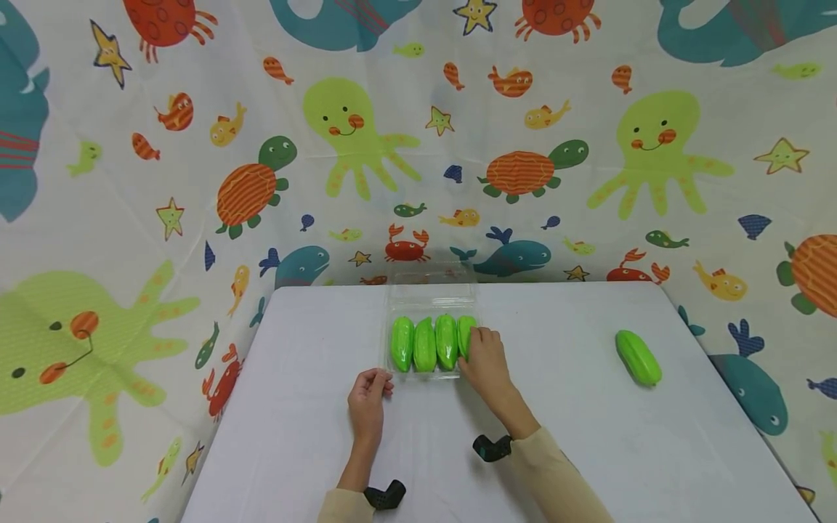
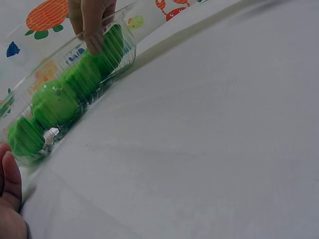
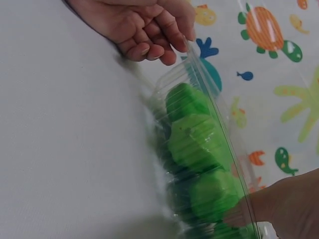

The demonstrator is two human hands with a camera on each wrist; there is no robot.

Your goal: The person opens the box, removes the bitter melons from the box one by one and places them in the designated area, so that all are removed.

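A clear plastic container (image 1: pixel 431 375) with a raised transparent lid (image 1: pixel 431 280) lies on the table. Side by side in it are several plump, glossy green toy cucumbers (image 1: pixel 425 345). At its near left corner, my left hand (image 1: pixel 369 399) pinches the rim between thumb and forefinger, its other fingers loosely curled, as the right wrist view shows. My right hand (image 1: pixel 487 367) reaches over the right side and grips the rightmost cucumber (image 1: pixel 466 335), partly covering it. From the left wrist view, those fingers (image 2: pixel 93 42) dip inside the wall onto that cucumber.
One more green cucumber (image 1: pixel 639 358) lies alone at the right of the white-covered table (image 1: pixel 314 334). A cloth printed with sea animals (image 1: pixel 405 131) hangs behind and at both sides. Black wrist devices (image 1: pixel 492 448) sit at both sleeves.
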